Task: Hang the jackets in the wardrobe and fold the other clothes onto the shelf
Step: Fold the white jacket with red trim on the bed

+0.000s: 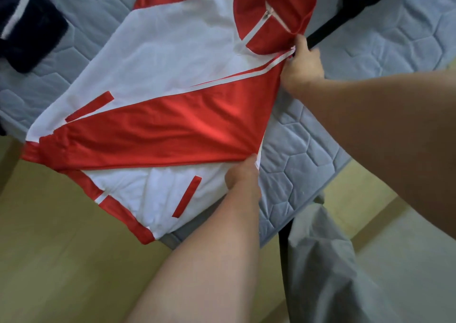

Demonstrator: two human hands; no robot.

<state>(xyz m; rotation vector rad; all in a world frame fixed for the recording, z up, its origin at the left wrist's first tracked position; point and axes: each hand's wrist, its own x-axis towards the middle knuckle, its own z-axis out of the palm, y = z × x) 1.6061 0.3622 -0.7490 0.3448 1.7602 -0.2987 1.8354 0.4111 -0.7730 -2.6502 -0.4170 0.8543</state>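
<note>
Bedding is seen under everything: a grey quilted mattress (296, 154). A red and white jacket (158, 58) is spread out on it, front side up.

The long way of the jacket runs on a slant. The collar end is pointed to the top right, and the bottom hem is pointed to the lower left. The hem end is hung past the edge of the mattress, over the yellow floor (61, 261). A small zip (266, 16) is seen on the red part near the collar.

The left hand (243, 174) is placed at the lower right side of the jacket. Its grip is closed, and the edge of a wide red band of cloth is pinched in it. The right hand (303, 63) is placed higher up, close to the collar. Its grip is closed too, and the cloth by the white stripe is held in it. The red band is pulled smooth between the two hands.

A dark blue cloth (27, 24) with a white stripe is laid at the top left. A black bar (328, 26) is seen just behind the right hand. A grey trouser leg (318, 261) is seen at the bottom right.
</note>
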